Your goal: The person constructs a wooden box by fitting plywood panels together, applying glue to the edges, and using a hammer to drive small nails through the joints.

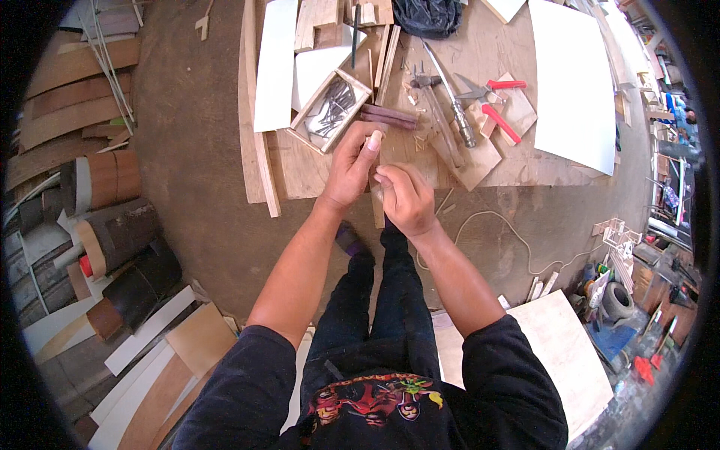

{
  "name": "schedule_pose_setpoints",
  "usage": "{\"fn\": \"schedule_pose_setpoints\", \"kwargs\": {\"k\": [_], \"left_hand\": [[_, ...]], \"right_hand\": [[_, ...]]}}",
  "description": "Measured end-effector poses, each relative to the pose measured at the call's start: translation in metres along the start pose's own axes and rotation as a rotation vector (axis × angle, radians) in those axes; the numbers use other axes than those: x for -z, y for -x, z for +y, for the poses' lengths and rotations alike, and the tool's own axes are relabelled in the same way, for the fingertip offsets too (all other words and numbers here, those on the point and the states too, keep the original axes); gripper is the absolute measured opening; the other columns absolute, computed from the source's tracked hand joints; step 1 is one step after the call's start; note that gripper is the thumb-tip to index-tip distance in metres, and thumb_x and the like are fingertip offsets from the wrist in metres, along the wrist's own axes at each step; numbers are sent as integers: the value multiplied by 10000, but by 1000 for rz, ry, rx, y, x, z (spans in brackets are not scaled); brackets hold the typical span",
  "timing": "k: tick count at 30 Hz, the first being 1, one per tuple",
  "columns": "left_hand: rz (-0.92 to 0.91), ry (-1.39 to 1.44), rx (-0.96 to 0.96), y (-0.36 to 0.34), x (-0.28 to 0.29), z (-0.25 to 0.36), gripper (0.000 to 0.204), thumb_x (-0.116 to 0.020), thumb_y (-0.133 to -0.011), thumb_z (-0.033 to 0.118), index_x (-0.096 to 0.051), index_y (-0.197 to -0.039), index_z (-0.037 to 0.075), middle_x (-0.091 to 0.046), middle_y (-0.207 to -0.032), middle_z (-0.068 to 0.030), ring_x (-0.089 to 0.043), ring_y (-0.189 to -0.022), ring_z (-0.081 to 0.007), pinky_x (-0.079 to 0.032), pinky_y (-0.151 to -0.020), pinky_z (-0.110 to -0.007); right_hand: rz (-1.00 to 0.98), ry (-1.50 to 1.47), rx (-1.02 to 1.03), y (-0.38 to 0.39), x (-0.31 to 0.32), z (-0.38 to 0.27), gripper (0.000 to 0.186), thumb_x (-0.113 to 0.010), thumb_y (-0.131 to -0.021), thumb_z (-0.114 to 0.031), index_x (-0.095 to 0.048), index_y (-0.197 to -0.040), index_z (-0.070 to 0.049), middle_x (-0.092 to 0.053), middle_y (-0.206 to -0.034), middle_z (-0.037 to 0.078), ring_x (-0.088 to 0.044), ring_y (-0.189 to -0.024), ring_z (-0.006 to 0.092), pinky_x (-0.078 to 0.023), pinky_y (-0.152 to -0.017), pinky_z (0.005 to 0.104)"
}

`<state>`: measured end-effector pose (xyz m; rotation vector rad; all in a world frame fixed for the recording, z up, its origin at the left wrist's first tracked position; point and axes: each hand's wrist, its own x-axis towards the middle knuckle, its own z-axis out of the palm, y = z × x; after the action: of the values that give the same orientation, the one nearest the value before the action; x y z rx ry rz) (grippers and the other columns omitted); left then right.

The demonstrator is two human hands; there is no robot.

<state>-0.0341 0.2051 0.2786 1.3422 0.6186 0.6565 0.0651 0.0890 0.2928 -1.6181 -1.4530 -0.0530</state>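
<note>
My left hand point(351, 163) is closed around the top of a narrow wooden strip point(378, 214) at the near edge of the plywood bench point(517, 161), thumb raised. My right hand point(406, 198) sits just right of it, touching the left. Its fingertips pinch something small against the strip, too small to tell what. An open wooden box of nails point(331, 109) lies just beyond my left hand. A dark brown wood piece point(388, 115) rests beside the box.
On the bench lie a hammer point(437, 112), a long knife point(450, 94), red-handled pliers point(492, 101) and white panels point(574, 82). A cord point(517, 238) trails on the floor at right. Rolled veneer and boards point(112, 225) are stacked at left.
</note>
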Motion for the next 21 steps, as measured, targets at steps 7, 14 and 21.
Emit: {"fn": "schedule_pose_setpoints", "kwargs": {"k": [7, 14, 21], "left_hand": [[-1, 0, -32, -1, 0, -5, 268, -561, -1114, 278, -637, -1163, 26, -516, -969, -5, -489, -802, -94, -437, -714, -265], [-7, 93, 22, 0, -3, -1, 230, -579, -1107, 247, -642, -1163, 34, -504, -936, 9, -479, -759, -65, -426, -664, -250], [12, 87, 22, 0, -3, 1, 235, -582, -1104, 241, -645, -1153, 20, -510, -925, -5, -487, -719, -72, -425, -634, -264]], "right_hand": [[-54, 88, 9, -12, 0, -2, 197, -739, -838, 14, -645, -999, -50, -660, -878, 121, -673, -787, 311, -557, -667, 408], [43, -81, -175, -7, -7, -4, 134, -692, -892, 27, -630, -997, -30, -656, -896, 143, -659, -787, 355, -540, -672, 430], [22, -138, -215, -5, -3, -9, 77, -688, -937, 17, -630, -983, -3, -659, -904, 159, -652, -780, 348, -531, -692, 429]]}}
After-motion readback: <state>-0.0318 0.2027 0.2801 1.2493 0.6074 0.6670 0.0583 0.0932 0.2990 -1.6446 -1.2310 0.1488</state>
